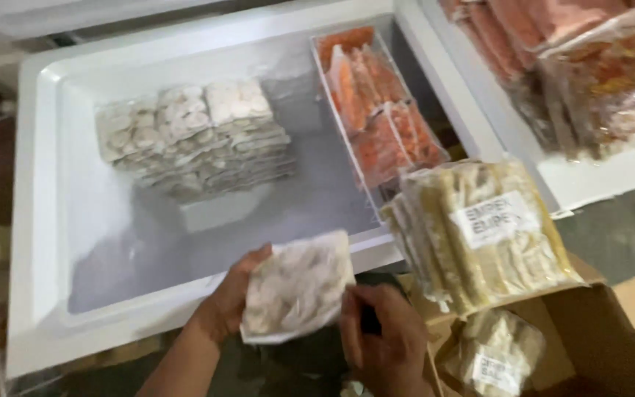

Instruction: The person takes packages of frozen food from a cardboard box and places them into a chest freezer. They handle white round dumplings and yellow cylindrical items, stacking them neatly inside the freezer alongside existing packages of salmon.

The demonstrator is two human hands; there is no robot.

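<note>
Head view: packet point(299, 288) over freezer rim point(185, 298).

Flat clear packet of pale frozen pieces point(299, 287) above freezer's near rim. Stacked whitish packets point(196, 136) against freezer's far wall. Orange-red packets point(380, 110) in basket at right edge. Yellowish white-labelled packets point(479, 235) leaning upright in cardboard box's far corner point(626, 323).
</note>
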